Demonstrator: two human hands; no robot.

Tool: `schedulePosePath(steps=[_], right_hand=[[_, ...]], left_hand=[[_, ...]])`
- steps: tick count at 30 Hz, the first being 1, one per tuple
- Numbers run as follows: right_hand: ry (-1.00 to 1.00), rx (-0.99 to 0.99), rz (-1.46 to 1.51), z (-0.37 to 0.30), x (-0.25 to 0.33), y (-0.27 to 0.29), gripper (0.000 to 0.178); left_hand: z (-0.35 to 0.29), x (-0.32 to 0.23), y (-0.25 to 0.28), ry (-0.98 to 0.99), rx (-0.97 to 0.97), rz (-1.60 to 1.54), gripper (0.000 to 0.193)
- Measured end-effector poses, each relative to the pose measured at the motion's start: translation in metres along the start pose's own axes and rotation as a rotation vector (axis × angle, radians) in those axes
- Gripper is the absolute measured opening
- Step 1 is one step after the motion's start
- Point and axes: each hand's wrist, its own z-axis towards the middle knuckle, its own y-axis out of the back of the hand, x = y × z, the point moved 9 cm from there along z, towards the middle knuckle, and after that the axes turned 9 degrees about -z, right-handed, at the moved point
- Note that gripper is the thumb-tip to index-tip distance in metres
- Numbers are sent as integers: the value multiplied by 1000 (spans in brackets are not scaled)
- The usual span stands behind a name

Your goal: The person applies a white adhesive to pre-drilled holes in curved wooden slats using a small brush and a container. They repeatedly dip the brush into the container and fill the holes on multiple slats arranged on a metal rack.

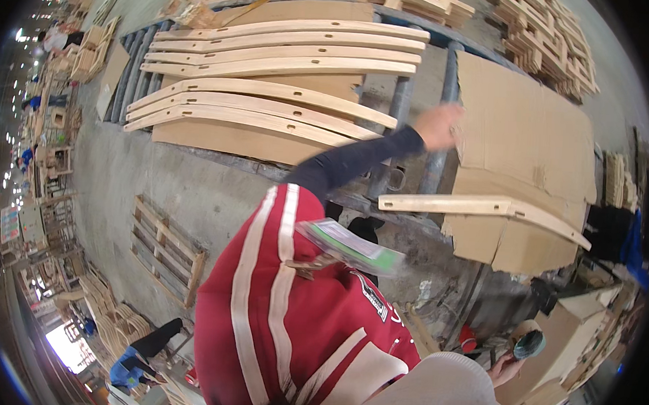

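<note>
My left hand (438, 128), at the end of a dark sleeve, is over the roller conveyor by the left edge of a cardboard sheet (523, 128). Motion smears its fingers, and I see nothing held in it. One curved wooden bar (449, 204) with slots lies across the near part of that sheet, its left end jutting past the edge. Left of the hand, several similar bars (297, 93) lie side by side on another cardboard sheet (218, 140). At the lower right my right hand (505, 368), partly hidden, is closed around a greenish cup-shaped thing (528, 343).
Metal rollers (435, 161) show between the two cardboard sheets. Stacks of wooden frames (546, 38) stand beyond the conveyor. A wooden pallet (164, 249) rests on the concrete floor at left. A badge (351, 246) hangs from my red vest. Another person (131, 368) is at lower left.
</note>
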Motion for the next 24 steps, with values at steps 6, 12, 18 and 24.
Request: schedulePosePath(steps=[6, 12, 18, 24], right_hand=[[-195, -2, 143, 17, -11, -58, 26], [-200, -47, 177, -32, -33, -58, 26], [-237, 161, 148, 33, -33, -86, 27], [-230, 174, 263, 26, -45, -72, 27]], left_hand=[[23, 202, 316, 425, 61, 980, 56], [62, 279, 383, 464, 395, 1213, 24], [0, 316, 437, 605, 475, 1061, 23], [47, 259, 408, 521, 461, 891, 36]])
